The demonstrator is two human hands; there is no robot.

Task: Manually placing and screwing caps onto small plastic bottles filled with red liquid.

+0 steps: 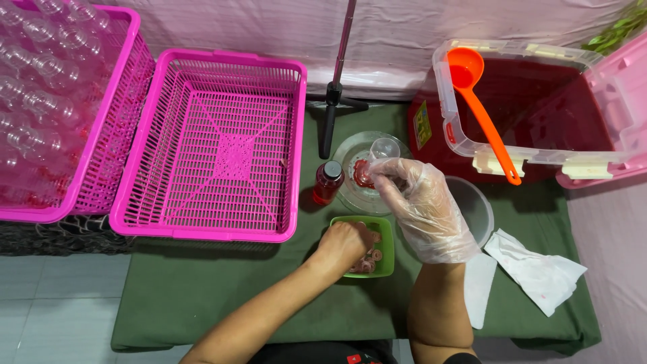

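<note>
Centrally, my bare left hand [345, 244] reaches into the small green tray [385, 259] of pink rings on the table [202, 290], fingers curled down; I cannot tell what they grip. My gloved right hand [421, 205] pinches a small red piece [364, 172] over the clear bowl [352, 195]. A filled red bottle [328, 182] stands just beside the bowl, near the empty pink basket [222, 145].
</note>
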